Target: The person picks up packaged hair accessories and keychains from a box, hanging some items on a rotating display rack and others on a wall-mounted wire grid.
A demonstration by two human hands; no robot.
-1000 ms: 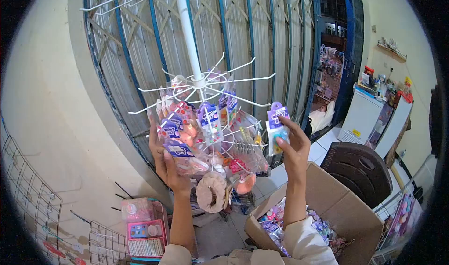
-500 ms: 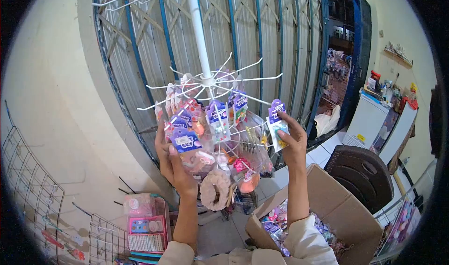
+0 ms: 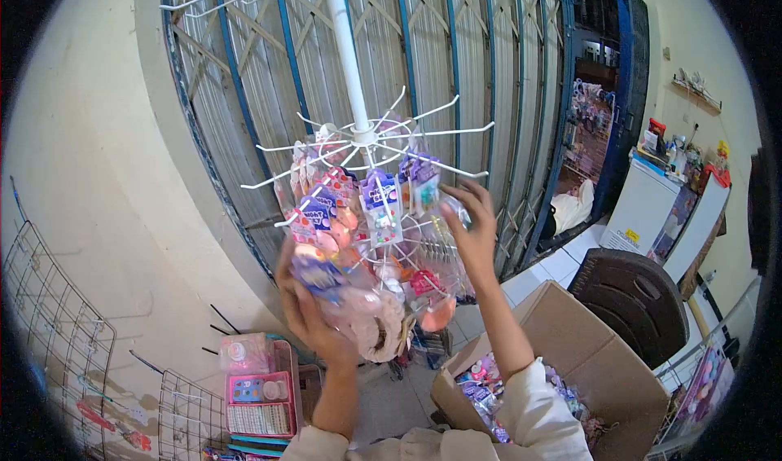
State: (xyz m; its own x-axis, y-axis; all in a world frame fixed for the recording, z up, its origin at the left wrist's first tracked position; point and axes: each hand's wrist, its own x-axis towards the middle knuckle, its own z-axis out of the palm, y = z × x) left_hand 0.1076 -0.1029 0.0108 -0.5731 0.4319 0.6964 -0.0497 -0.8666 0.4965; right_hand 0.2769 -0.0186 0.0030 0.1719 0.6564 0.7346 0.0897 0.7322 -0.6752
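A white rotating display rack (image 3: 364,138) stands before me, with packets on several of its lower hooks. Purple cards head many of them, including a small clear packet (image 3: 381,208) facing me. My left hand (image 3: 314,318) grips clear packets (image 3: 326,278) with purple cards, low on the left; they are smeared by motion. A beige fluffy scrunchie (image 3: 375,327) hangs beside that hand. My right hand (image 3: 474,229) is just right of the hanging packets, below a bare hook end. Its thumb and fingers are apart, near a blurred purple-carded packet (image 3: 423,186).
An open cardboard box (image 3: 570,339) of packets stands at lower right, with a brown chair back (image 3: 627,306) behind it. Pink baskets (image 3: 259,392) and wire grids (image 3: 57,298) are at left. A metal folding gate (image 3: 456,54) stands behind the rack.
My right hand has moved left and inward from the hook's end, where it held a small purple-carded packet. The packets in my left hand have dropped lower and tilted.
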